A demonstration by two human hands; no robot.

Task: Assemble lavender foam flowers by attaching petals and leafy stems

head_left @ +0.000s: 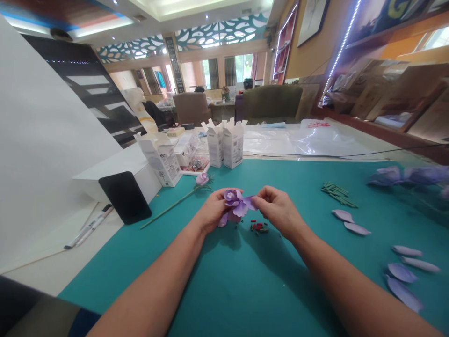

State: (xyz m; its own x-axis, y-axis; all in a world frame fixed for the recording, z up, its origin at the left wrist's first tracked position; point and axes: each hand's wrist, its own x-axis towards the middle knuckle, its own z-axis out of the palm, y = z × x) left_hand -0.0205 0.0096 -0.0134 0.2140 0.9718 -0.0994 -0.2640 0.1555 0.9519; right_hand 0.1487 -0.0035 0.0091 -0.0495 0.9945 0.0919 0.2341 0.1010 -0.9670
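Note:
My left hand (211,211) is closed around the base of a purple brick-built flower (234,202) held just above the teal mat (245,281). My right hand (278,210) pinches one purple petal (249,202) at the flower's right side. Under the hands lies a small heap of red and dark pieces (257,227). A finished flower on a green stem (182,199) rests on the mat to the left.
Loose purple petals (354,228) and more petals (403,274) lie at the right, green rods (338,193) behind them. Open white boxes (224,142) stand at the mat's far edge. A black phone (126,196) leans on a white box; pens (89,227) lie left.

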